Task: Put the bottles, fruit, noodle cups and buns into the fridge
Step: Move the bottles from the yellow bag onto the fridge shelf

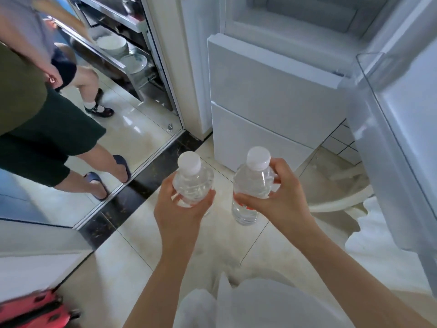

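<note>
Gripping left bottle (pixel 192 183), right bottle (pixel 253 185)

Two bystanders at left: one in dark green shorts (pixel 47 138) w/ blue slippers (pixel 95 184); other in black shoes (pixel 100 110). Stacked white plates (pixel 113 43) on steel rack. Red suitcase (pixel 35 311) bottom left.

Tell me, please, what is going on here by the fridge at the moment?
A person stands before the fridge, whose upper door is swung open. The left hand grips one clear water bottle and the right hand grips another bottle, both capped and held upright above the tiled floor. Neither is in the fridge yet. Two bystanders stand at the left.
</note>
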Tool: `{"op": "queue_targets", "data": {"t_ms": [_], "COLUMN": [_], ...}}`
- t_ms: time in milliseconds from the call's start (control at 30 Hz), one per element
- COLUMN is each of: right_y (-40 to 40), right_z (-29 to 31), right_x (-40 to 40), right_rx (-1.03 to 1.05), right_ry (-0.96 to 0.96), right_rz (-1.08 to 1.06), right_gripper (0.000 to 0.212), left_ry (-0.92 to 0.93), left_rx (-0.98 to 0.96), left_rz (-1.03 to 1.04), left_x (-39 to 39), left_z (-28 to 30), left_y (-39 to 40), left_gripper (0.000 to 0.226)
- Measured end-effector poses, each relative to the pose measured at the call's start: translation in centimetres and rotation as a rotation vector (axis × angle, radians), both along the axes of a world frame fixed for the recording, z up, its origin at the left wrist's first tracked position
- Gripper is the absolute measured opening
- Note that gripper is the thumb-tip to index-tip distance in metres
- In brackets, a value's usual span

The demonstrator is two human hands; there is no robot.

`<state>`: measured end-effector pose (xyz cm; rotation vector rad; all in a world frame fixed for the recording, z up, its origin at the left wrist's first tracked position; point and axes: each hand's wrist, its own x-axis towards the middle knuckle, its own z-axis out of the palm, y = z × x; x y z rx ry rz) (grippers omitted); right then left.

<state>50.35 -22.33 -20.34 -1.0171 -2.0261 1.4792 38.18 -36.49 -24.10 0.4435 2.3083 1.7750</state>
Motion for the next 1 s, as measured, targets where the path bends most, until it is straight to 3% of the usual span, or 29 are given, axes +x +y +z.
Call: {"op": "queue_targets", "data": {"t_ms": [267,533,1000], "right_y": [5.1,9.3,21.9], "right_z": [-0.3,1.5,8.2], "right_x": [-8.6,-16.3,-19.7], "right_rx": [0.014,0.052,0.168], "right_ry": [-0.006,0.04,0.157], "right_rz": [-0.215,-0.456,-0.634], "right_gripper": [0.065,0.065,0.073], "left_ry": [-0.055,0.003,0.127], "left_rx": [0.021,0.007,0.185], "left_rz": [-0.187,-0.417,-0.581], "left_x": [-11.2,-21.3,-25.9], "left_z": [-0.5,1.5,8.4], "left_y": [7.0,14.6,32.4], "left_gripper": [0.065,0.058,0.057]}}
